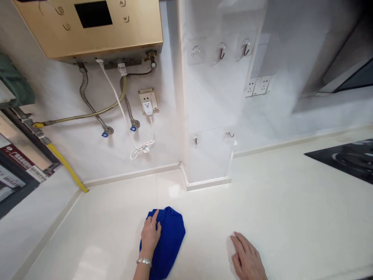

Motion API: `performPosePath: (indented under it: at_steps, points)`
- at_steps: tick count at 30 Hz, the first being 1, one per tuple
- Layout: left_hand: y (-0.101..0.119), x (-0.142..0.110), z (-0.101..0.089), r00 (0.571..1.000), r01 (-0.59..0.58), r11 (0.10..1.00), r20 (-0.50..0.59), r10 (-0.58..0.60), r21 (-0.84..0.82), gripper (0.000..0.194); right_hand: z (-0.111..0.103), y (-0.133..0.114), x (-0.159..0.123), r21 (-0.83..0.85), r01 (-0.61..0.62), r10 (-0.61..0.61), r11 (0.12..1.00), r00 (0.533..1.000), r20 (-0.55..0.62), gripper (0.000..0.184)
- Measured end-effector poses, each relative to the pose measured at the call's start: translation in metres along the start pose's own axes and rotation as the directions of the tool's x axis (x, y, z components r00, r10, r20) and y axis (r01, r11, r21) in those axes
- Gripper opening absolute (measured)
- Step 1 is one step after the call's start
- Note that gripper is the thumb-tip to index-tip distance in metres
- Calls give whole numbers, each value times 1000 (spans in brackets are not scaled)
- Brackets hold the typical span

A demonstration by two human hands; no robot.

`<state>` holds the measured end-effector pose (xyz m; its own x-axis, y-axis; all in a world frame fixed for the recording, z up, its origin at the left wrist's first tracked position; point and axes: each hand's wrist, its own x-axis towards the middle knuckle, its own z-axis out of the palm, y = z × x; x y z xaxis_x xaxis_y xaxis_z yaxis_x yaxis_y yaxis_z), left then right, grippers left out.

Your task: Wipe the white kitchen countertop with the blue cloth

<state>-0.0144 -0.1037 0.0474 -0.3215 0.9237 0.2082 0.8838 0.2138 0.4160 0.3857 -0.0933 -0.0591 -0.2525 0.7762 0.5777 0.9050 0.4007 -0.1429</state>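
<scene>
A bright blue cloth [170,237] lies bunched on the white countertop [291,202]. My left hand [150,235] rests flat on the cloth's left part, fingers stretched forward, a silver bracelet on the wrist. My right hand [247,257] lies flat on the bare counter to the right of the cloth, fingers spread and holding nothing. The two hands are about a forearm's width apart.
A gold water heater [93,27] hangs on the wall above hoses, valves and a plugged-in socket [148,102]. A yellow gas pipe [67,165] runs down at left. A white column with hooks [221,50] juts onto the counter. A black hob [346,157] sits at right.
</scene>
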Motion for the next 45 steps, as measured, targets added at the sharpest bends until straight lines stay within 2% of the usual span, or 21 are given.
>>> performPosePath:
  at_steps: [3, 6, 9, 12, 14, 16, 18, 20, 22, 24, 27, 30, 34, 37, 39, 41, 45]
  points:
    - [-2, 22, -14, 991, 6, 1000, 135, -4, -16, 39, 0, 0, 1, -21, 16, -17, 1000, 1000, -25, 43]
    - [-8, 40, -27, 980, -46, 995, 188, 62, -89, 28, 0, -1, 3, -26, 21, -22, 999, 999, -42, 43]
    - [-14, 53, -38, 979, -27, 982, 194, 64, -186, 20, 0, -1, 4, -8, 20, -20, 1000, 999, -39, 44]
    - [-14, 57, -38, 996, 75, 958, 60, -61, -277, 36, 0, -2, 3, 7, 4, -3, 1000, 1000, -27, 45]
    - [-9, 53, -31, 982, 145, 940, -72, -176, -309, 47, -1, -2, 2, 12, -7, 7, 1000, 1000, -20, 46]
    - [0, 45, -22, 963, 171, 939, -152, -224, -300, 53, -1, -3, 2, 18, -11, 12, 1000, 1000, -21, 46]
    - [12, 37, -12, 977, 122, 958, -139, -162, -261, 52, -1, -3, 2, 23, -8, 8, 1000, 1000, -26, 46]
    - [24, 31, -5, 999, 12, 975, -38, -21, -221, 47, -1, -2, 2, 23, -6, 7, 1000, 1000, -28, 46]
    - [34, 29, -1, 989, -89, 979, 98, 108, -184, 41, 0, -1, 2, 22, -9, 10, 1000, 1000, -20, 45]
    - [40, 32, 2, 967, -136, 980, 196, 163, -143, 44, 0, -1, 1, 24, -15, 15, 1000, 1000, -7, 45]
    - [43, 41, 2, 954, -146, 985, 251, 164, -88, 30, -1, -2, 2, 32, -28, 27, 999, 1000, 11, 46]
    - [48, 51, 2, 953, -146, 986, 257, 161, -77, 20, -3, -4, 4, 35, -39, 39, 999, 999, 12, 46]
    - [63, 59, 4, 976, -97, 986, 182, 121, -137, 38, -7, -7, 7, 33, -48, 48, 998, 999, 11, 46]
    - [71, 61, -2, 983, -61, 978, 158, 94, -198, 52, -10, -7, 8, 38, -44, 44, 998, 999, 16, 46]
    - [71, 56, -11, 979, -65, 977, 175, 101, -202, 53, -12, -7, 8, 44, -43, 42, 998, 999, 26, 47]
    - [69, 40, -20, 970, -81, 980, 212, 120, -183, 40, -13, -7, 8, 46, -50, 48, 998, 998, 42, 46]
    - [64, -21, -25, 951, -107, 989, 280, 130, -98, 21, -14, -8, 8, 57, -70, 66, 996, 995, 75, 47]
